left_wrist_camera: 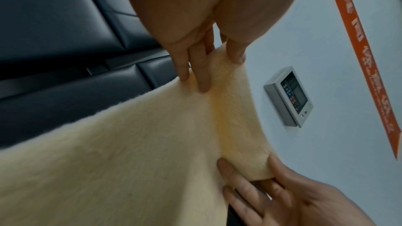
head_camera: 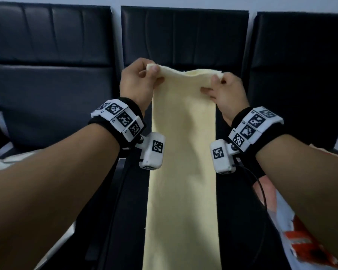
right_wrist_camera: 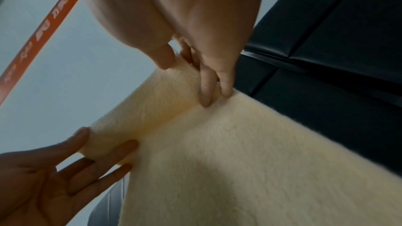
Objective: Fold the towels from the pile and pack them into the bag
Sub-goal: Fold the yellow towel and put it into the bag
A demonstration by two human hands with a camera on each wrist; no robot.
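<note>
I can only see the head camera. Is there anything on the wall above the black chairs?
Observer: Yes. The left wrist view shows a small grey wall panel with a screen and buttons.
Child: Anything colourful up there?
Observer: A long orange banner with pale lettering runs across the pale wall.
Child: How is the left hand holding the pale yellow fluffy towel?
Observer: The left hand pinches the pale yellow fluffy towel with the thumb behind and the fingers flat on the front.
Child: And the right hand?
Observer: The right hand pinches the other top corner the same way.
</note>
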